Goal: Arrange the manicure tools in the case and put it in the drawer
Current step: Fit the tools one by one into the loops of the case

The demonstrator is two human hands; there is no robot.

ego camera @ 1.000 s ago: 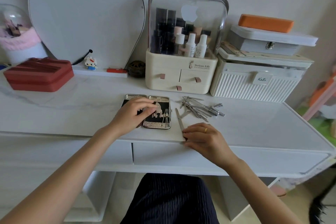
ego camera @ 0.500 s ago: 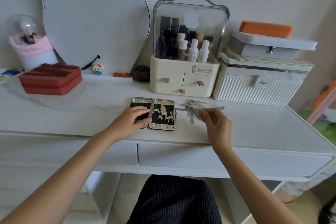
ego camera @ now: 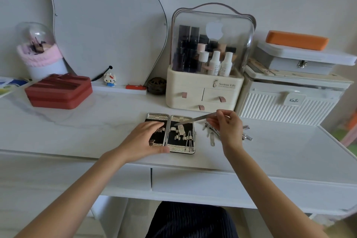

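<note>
Right hand (ego camera: 225,123) lifts file (ego camera: 195,119) (over case (ego camera: 181,148)).

both bare forearms reach forward from the lower edge of the view. the left hand (ego camera: 146,139) lies palm down with its fingers spread and nearly straight, thumb out to the right. the right hand (ego camera: 227,127) is raised, wrist bent, thumb and fingers pinching a thin metal nail file (ego camera: 195,119).
</note>
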